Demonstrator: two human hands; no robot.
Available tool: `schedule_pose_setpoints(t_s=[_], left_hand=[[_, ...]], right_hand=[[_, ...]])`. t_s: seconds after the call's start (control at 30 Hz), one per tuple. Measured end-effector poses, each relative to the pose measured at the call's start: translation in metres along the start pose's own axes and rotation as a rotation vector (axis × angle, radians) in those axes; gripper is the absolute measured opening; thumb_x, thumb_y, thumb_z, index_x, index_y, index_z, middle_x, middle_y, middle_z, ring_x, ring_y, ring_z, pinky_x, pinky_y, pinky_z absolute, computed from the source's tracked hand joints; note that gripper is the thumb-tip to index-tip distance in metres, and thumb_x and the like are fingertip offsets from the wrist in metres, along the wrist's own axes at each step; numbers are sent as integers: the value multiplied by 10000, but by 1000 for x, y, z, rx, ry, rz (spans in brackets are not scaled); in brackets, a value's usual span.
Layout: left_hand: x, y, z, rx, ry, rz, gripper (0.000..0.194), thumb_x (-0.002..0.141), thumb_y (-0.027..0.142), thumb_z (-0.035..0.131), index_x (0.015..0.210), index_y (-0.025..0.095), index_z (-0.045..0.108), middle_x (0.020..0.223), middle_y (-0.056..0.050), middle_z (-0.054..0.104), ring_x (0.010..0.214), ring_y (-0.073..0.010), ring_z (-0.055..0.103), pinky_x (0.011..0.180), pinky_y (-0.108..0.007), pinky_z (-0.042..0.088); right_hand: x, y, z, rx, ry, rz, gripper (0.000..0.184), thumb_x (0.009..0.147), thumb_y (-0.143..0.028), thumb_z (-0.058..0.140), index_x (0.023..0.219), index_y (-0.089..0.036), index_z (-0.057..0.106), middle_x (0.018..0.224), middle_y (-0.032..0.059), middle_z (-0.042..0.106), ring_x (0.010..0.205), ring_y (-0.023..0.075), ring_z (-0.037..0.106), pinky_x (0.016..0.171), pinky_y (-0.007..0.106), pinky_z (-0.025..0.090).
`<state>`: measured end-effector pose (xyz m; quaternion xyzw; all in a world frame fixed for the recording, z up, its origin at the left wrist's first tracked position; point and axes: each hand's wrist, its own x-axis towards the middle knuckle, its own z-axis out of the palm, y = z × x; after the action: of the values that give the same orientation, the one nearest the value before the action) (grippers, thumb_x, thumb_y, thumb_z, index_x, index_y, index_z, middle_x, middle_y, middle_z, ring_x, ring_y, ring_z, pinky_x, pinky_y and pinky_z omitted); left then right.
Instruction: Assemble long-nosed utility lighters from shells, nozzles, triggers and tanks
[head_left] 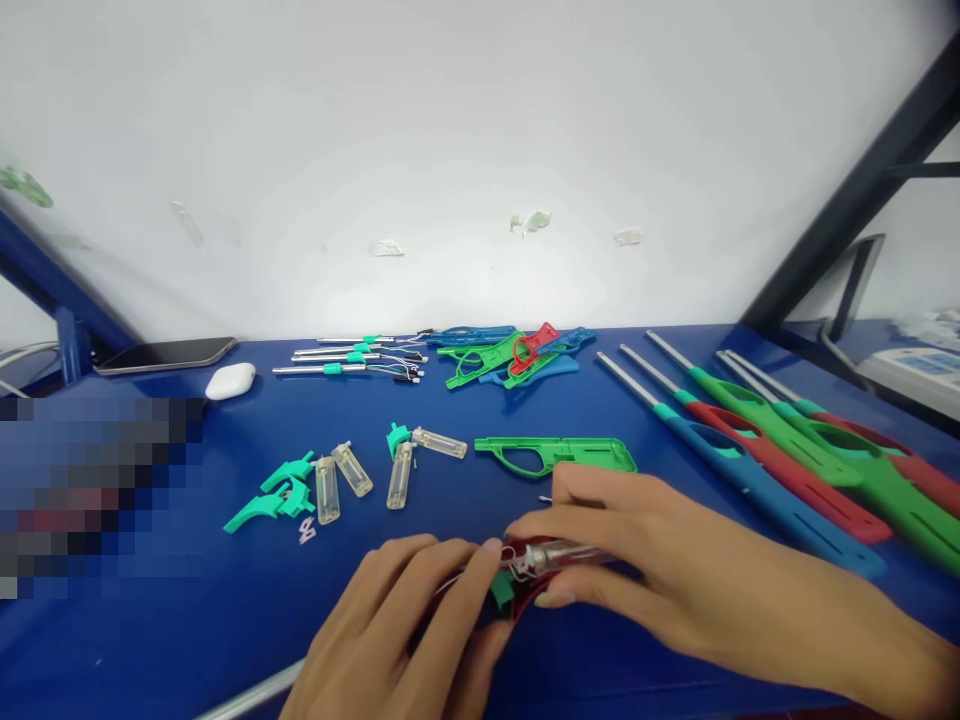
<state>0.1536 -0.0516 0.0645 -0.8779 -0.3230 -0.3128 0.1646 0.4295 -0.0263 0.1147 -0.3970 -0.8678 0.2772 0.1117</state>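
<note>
Near the front edge, both my hands are around a partly open lighter with a red half shell point(529, 597). My left hand point(405, 630) is closed over its front part, fingers bent across it. A metal tube point(255, 692) sticks out to the left from under this hand. Between my hands show a green trigger point(502, 592) and thin white wires point(511, 556). With thumb and fingers, my right hand point(660, 550) grips a clear fuel tank point(562, 553) lying along the shell. My fingers hide much of the shell. Just beyond lies a green half shell point(592, 455).
Several assembled long lighters point(750, 475) lie at the right. Loose clear tanks point(328, 490) and green triggers point(259, 512) are at centre left. Metal tubes with wires point(322, 370) and a pile of coloured half shells point(480, 357) lie by the wall, a phone point(165, 354) and white case point(231, 381) at left.
</note>
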Motion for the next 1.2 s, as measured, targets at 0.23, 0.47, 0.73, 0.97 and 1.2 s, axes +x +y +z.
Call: schedule_pose_setpoints(t_s=[0.23, 0.47, 0.73, 0.97, 1.2], left_hand=[[-15, -2, 8, -26, -131, -25, 337, 1217, 346, 473, 1468, 207, 651, 1256, -59, 833, 1063, -247, 825, 884, -389, 717], [-12, -6, 3, -154, -164, -57, 301, 1198, 329, 508, 1431, 222, 666, 1239, -65, 812, 1070, -225, 800, 920, -328, 712], [-13, -5, -1, -243, -174, -98, 312, 1194, 294, 505, 1477, 236, 623, 1215, -69, 756, 1035, -205, 765, 910, -314, 689], [-16, -4, 1, -249, -181, -105, 357, 1182, 314, 546, 1525, 225, 594, 1270, -81, 757, 1110, -222, 763, 960, -332, 688], [-12, -3, 1, -244, -163, -70, 301, 1192, 279, 508, 1447, 189, 638, 1203, -94, 729, 1008, -218, 736, 900, -331, 684]], right_hand=[[-2, 14, 12, -140, 188, -103, 323, 1193, -529, 519, 1222, -306, 751, 1059, -15, 762, 952, 187, 737, 862, 328, 560], [2, 13, 15, -221, 243, -181, 402, 1223, -471, 436, 1167, -268, 778, 1119, 7, 810, 1012, 186, 782, 932, 338, 599], [-9, 12, 37, -293, 358, -148, 429, 1239, -460, 386, 1167, -303, 779, 1043, -23, 825, 915, 171, 794, 876, 311, 619], [-14, 12, 46, -334, 524, -159, 306, 1225, -419, 495, 1175, -287, 767, 1057, -49, 852, 926, 141, 815, 902, 279, 616], [-18, 14, 49, -377, 549, -171, 315, 1226, -407, 481, 1261, -316, 780, 1104, -4, 831, 969, 160, 825, 913, 289, 656]])
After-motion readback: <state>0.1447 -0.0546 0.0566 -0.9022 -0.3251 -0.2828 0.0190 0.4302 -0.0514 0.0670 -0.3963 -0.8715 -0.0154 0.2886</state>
